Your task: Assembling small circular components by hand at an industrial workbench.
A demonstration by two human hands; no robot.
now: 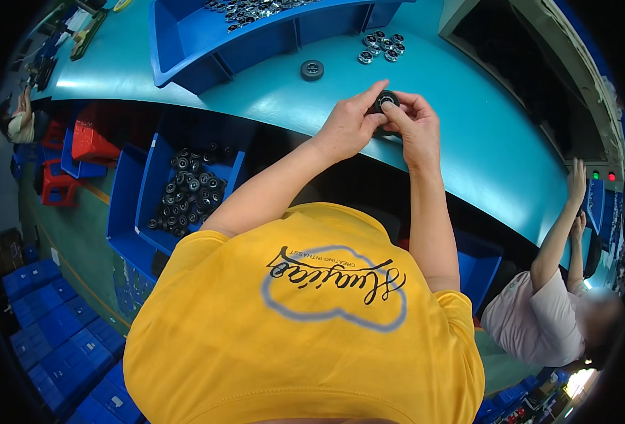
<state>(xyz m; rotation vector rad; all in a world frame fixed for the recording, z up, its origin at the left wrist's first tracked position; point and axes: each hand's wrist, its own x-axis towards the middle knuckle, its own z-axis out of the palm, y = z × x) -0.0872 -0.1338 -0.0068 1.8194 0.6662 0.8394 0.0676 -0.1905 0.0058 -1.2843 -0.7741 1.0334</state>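
Note:
Between my two hands, over the near edge of the turquoise table (270, 104), is a small black toy wheel (388, 97). My left hand (353, 121) grips its left side with closed fingers. My right hand (417, 127) closes on it from the right, the thumb lying across its face. Fingers cover much of the wheel's rim. Another black wheel with a grey hub (312, 70) lies on the table to the left of my hands. Beyond my hands sits a loose group of several shiny chrome hubs (381, 46).
A large blue bin (256, 51) with many chrome hubs stands at the back. Below the table at left, a blue crate (150, 191) holds black wheels. A dark-fronted machine (517, 63) stands at right. One co-worker (538, 311) sits at right, another (21, 124) far left.

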